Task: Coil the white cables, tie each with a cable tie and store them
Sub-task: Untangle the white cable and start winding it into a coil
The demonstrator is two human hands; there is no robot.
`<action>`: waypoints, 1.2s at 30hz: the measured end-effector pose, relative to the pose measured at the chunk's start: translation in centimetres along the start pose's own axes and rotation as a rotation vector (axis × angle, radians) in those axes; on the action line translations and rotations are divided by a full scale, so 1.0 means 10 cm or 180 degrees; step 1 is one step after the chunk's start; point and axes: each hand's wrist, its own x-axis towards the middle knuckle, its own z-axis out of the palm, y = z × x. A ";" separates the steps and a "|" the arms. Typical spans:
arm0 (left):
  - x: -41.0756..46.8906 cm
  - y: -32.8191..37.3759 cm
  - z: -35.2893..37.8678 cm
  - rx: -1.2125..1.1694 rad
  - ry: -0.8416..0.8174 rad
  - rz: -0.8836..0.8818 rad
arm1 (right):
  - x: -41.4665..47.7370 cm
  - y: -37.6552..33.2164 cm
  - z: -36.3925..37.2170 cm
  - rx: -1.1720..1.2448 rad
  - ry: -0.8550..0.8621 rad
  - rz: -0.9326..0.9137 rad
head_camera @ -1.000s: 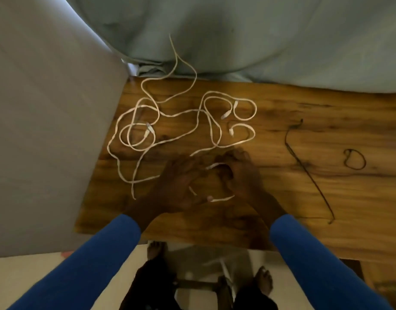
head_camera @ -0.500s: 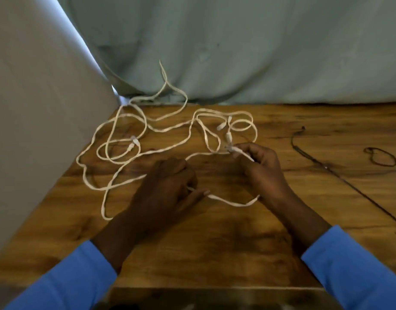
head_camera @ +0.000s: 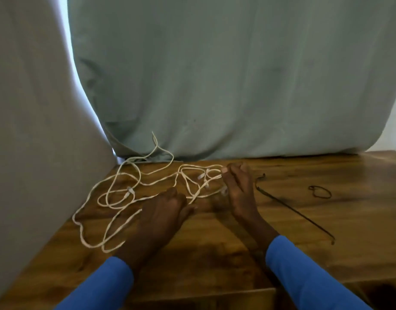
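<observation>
Right: the right hand [head_camera: 239, 189] has a narrow pinch on one strand of the white cables [head_camera: 125, 193], held at the fingertips [head_camera: 225, 170]. The left hand [head_camera: 163, 211] lies knuckles-up over another strand, just left of that pinch and nearer the person. I can't tell whether it grips or only rests. The rest of the cables lie in a loose, overlapping tangle that spreads left of the pinch, with one end lying against the cloth [head_camera: 215, 86] behind.

Risks, my read:
- Strands cross in several spots. Pulling from the pinch likely drags the whole tangle and cinches loops into a knot.
- The plugs [head_camera: 130, 189] could snag inside neighbouring loops.
- The black cable tie [head_camera: 288, 209] lies just right of the pinch, so a sweeping wrist could knock it away.

Surface: a glossy dark wood table [head_camera: 326, 253], with a small black loop [head_camera: 320, 191] further right of the tie. Room: the cloth is pale green and hangs behind the table. A pale panel [head_camera: 36, 108] stands left of the tangle.
</observation>
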 end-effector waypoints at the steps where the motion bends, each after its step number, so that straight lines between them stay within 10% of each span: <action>1: 0.08 0.04 -0.02 0.0011 0.0106 -0.0112 | 0.06 -0.06 0.03 -0.0001 0.0048 0.0088; 5: 0.34 0.12 0.00 -0.0307 0.0760 0.0016 | 0.22 -0.07 0.08 0.0192 0.0473 0.0684; 10: 0.51 -0.04 0.20 -0.0557 0.0859 0.0008 | 0.49 -0.03 0.04 0.2280 0.0827 0.2142; 14: 0.72 -0.17 0.29 -0.0985 0.0931 -0.0376 | 0.43 -0.09 0.00 0.2552 -0.0288 0.2950; 20: 0.85 -0.40 0.59 -0.1214 0.0917 -0.0493 | 0.35 -0.15 0.01 0.2562 -0.1815 0.2546; 30: 0.91 -0.32 0.68 -0.1203 0.0457 0.0195 | 0.82 -0.10 0.45 0.2654 -0.1265 0.1849; 36: 0.87 -0.32 0.73 -0.0970 -0.0055 0.0542 | 1.10 -0.01 0.39 0.0750 -0.0528 0.0239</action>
